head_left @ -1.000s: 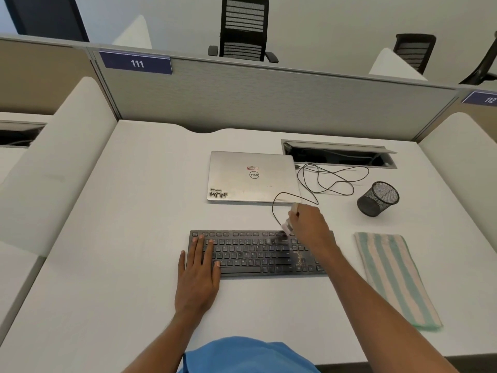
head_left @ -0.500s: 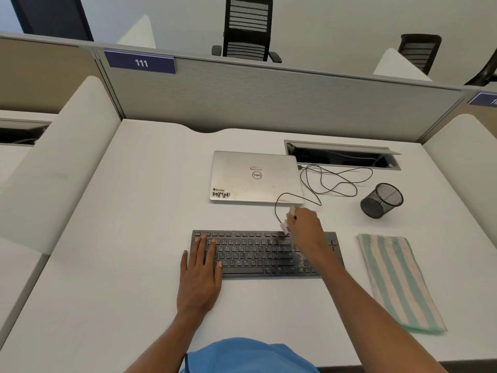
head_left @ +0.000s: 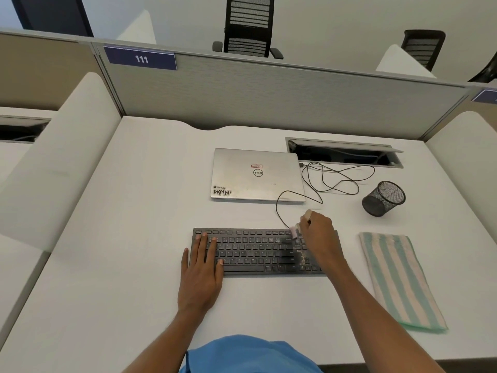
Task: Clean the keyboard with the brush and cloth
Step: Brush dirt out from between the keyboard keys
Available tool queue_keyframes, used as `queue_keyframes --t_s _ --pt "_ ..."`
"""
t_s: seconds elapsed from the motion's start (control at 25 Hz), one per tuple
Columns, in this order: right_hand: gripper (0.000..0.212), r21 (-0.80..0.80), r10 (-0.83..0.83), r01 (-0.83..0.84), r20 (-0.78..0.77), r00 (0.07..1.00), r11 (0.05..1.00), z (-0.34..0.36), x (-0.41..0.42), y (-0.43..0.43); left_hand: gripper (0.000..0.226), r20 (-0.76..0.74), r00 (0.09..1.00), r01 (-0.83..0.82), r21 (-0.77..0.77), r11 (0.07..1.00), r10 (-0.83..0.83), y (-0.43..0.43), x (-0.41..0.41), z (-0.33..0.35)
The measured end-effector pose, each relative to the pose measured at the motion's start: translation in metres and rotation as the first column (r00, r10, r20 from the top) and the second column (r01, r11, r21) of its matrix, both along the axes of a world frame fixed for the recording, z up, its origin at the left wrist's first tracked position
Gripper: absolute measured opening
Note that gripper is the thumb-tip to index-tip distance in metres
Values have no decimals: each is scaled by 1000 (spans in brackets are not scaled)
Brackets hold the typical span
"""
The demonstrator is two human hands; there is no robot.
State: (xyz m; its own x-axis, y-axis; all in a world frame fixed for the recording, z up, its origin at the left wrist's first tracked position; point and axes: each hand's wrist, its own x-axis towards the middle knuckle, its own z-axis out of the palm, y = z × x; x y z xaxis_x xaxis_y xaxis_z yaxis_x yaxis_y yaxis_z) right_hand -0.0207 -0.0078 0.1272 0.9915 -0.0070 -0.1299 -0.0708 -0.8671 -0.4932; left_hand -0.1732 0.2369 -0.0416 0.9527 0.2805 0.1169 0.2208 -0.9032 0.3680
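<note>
The keyboard (head_left: 255, 251) lies on the desk (head_left: 129, 238) with its long side running left to right, and the striped cloth (head_left: 398, 278) lies just off its right end, its length running toward the person. The right hand (head_left: 318, 232) grips a small brush (head_left: 295, 230), handle tilted up and away and bristles pointing down-left onto the far row of keys, a touch further right than half a second ago. The left hand (head_left: 201, 273) still rests flat on the keyboard's left end, fingers straight.
</note>
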Motion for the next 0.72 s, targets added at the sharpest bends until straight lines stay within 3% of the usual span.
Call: queue_keyframes --t_s 0.2,0.36,0.56,0.72 --pt "30 -96 72 -77 -56 996 992 0 -8 -5 62 1 1000 2 -2 1000 -2 0 -1 -1" --pt "36 60 52 -54 38 998 997 3 -10 -3 62 4 1000 1 -2 1000 -1 0 0 -1" --pt "32 71 72 -72 0 997 995 -13 -29 -14 62 13 1000 -2 -3 1000 2 0 -1 0" --pt "33 -75 128 -134 -83 988 988 -4 -29 -14 61 7 1000 -2 10 1000 2 1 -1 0"
